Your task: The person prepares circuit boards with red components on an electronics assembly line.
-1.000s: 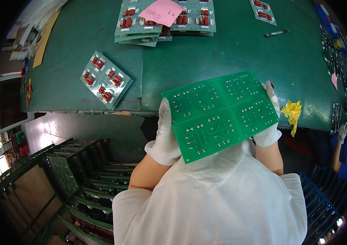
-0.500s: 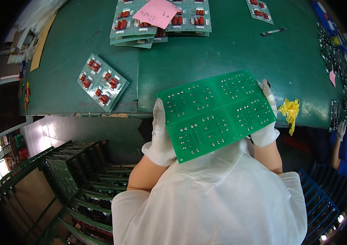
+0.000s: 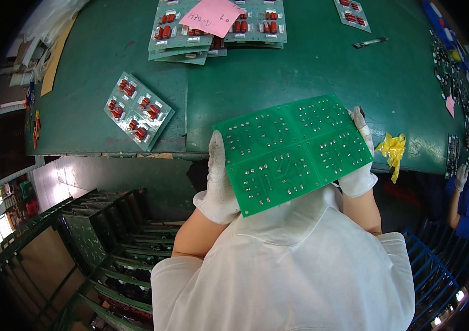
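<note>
A green circuit board (image 3: pixel 295 151) is held up over the table's near edge, its soldered side showing rows of silvery joints. My left hand (image 3: pixel 218 171), in a white glove, grips the board's left edge with the thumb along it. At the right edge my right hand (image 3: pixel 360 165), gloved too, clasps the board; most of its fingers are hidden behind it. To the left on the table lies another circuit board (image 3: pixel 139 112) with red components facing up, seemingly on top of one more.
A stack of circuit boards (image 3: pixel 160 47) under a pink paper note (image 3: pixel 212 17) stands at the back. A pen (image 3: pixel 370 42), a further board (image 3: pixel 352 14) and a crumpled yellow wrapper (image 3: pixel 392 148) lie right. Board racks (image 3: pixel 119 276) are low left; a co-worker's gloved hand (image 3: pixel 461 176) is far right.
The held board has tilted slightly, its lower left corner rising a little. My left hand has shifted slightly with it; the things on the table have stayed put.
</note>
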